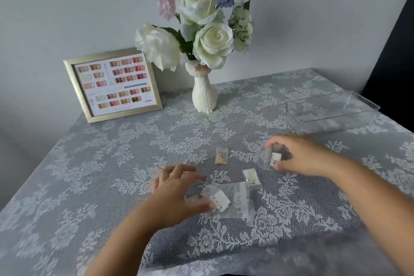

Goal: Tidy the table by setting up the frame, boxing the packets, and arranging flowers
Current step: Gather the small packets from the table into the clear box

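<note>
A gold picture frame (113,85) stands upright at the back left, leaning toward the wall. A white cat-shaped vase (204,94) beside it holds white roses and pink and purple flowers (202,18). My right hand (298,154) grips a small clear packet (273,158) just above the cloth. My left hand (179,188) pinches another clear packet (218,199) on the table. A gold-filled packet (222,154), a silver-flake packet (252,177) and a clear flat packet (243,199) lie between my hands. A clear plastic box (331,110) sits open at the right.
The table (89,175) wears a grey cloth with white lace. A wall runs behind it; a dark curtain (394,51) hangs at the far right. The table's left edge drops off near the frame.
</note>
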### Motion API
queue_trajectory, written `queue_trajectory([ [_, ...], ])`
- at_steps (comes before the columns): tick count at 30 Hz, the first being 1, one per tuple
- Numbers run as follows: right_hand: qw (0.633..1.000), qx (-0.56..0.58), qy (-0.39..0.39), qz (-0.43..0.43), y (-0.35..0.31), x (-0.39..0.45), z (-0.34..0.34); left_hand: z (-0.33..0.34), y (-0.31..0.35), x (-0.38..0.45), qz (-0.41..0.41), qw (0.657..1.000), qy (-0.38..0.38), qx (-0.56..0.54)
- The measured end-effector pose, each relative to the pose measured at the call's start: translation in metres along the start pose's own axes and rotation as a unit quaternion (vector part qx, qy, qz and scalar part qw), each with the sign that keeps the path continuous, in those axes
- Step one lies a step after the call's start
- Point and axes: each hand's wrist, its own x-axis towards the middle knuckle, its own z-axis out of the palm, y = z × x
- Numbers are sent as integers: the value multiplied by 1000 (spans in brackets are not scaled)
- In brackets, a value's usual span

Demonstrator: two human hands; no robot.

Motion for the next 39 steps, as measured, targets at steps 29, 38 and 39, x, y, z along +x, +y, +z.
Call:
queue_trajectory([
  [29, 922, 46, 378, 69, 76, -6, -115, -26, 120, 119, 156, 899, 156, -379],
  [38, 958, -82, 193, 198, 115, 39, -113, -14, 192, 202, 111, 895, 232, -364],
  [39, 959, -104, 167, 204, 118, 40, -113, -12, 196, 207, 85, 902, 244, -347],
])
